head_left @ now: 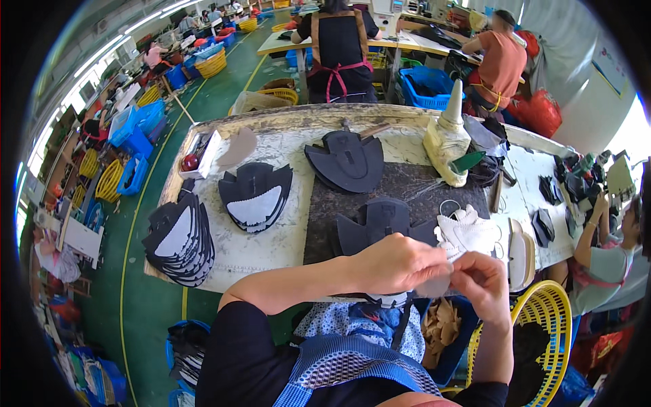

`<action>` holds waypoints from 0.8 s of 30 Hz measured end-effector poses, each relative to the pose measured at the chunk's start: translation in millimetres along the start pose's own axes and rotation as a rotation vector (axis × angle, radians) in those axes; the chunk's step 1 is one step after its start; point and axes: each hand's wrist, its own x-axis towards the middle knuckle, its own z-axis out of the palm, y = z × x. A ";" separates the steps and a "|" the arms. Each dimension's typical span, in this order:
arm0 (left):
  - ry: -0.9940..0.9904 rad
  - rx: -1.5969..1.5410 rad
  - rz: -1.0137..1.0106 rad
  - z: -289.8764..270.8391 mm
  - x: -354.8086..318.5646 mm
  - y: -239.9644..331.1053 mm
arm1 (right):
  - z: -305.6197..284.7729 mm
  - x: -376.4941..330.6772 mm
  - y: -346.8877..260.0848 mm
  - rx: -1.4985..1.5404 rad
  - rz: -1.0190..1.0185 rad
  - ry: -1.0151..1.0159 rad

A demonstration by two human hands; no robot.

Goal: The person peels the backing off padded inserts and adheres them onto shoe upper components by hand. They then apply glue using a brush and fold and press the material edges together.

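My left hand (400,263) and my right hand (483,278) meet just in front of my chest, both pinching a small flat grey piece (434,285) between the fingertips. Right behind them on the dark mat (407,182) lies a black shoe upper piece (381,224) spread flat. A white glove-like cloth (471,232) lies beside it to the right. Farther back rests another black upper piece (347,159).
Stacks of black and grey cut pieces (256,197) (180,237) lie on the left of the worktable (271,136). A cream glue pot with a cone (447,139) stands at the back right. A yellow basket (542,339) and a blue bin of tan pieces (441,325) sit by my right side. Other people work nearby.
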 end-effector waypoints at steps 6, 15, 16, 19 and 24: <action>-0.499 -0.649 -0.280 -11.4 1.9 5.6 | -2.9 -2.8 -25.1 -0.293 0.011 -0.565; -0.019 -0.059 0.543 11.0 -0.6 16.1 | 21.5 -17.3 29.3 0.683 0.058 -0.233; -0.029 -0.072 0.535 11.9 -2.3 18.7 | 24.8 -17.7 31.3 0.695 0.067 -0.221; 0.011 -0.060 0.548 11.5 -1.5 21.9 | 23.9 -17.4 51.7 0.868 -0.011 -0.300; 0.022 0.090 0.526 9.6 0.2 13.0 | 30.7 -15.3 49.5 0.848 0.057 -0.093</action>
